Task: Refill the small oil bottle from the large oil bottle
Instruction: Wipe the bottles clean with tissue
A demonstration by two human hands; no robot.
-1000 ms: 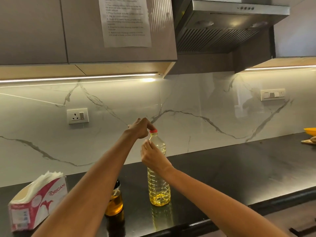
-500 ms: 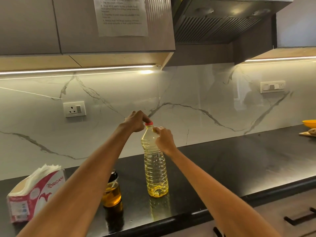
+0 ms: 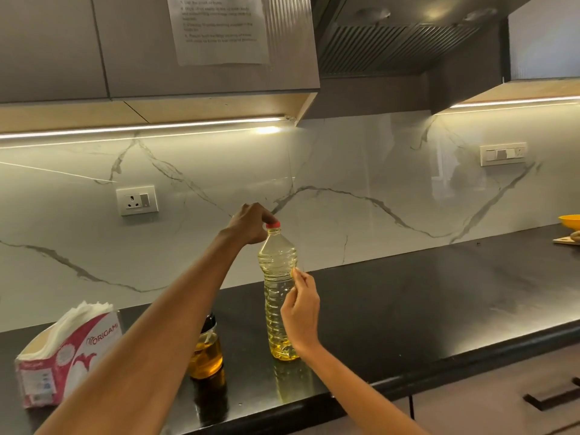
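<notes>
Down from the bottle's neck, the right hand point(image 3: 299, 312) now sits against the ribbed middle of the large oil bottle point(image 3: 278, 287), fingers curled loosely with the tips touching its side; whether it truly grips or only steadies, I cannot tell. That shift suggests a brace for the body while the top is worked — the opening step, with no oil moved yet.

Nearest, left of that steadying hand and partly behind the left forearm, stands the small oil bottle point(image 3: 206, 356), a squat glass jar with a dark top, holding amber oil to roughly half. Beyond its left side sits an opened pack of paper napkins point(image 3: 67, 353) on the black countertop point(image 3: 423, 296).

Under both hands the large bottle stands upright on the counter, clear plastic, with only a shallow pool of yellow oil at its base.

Farthest, the left hand point(image 3: 251, 222) pinches the red cap point(image 3: 272, 225) — the cap still seated, so pouring waits on its removal.
</notes>
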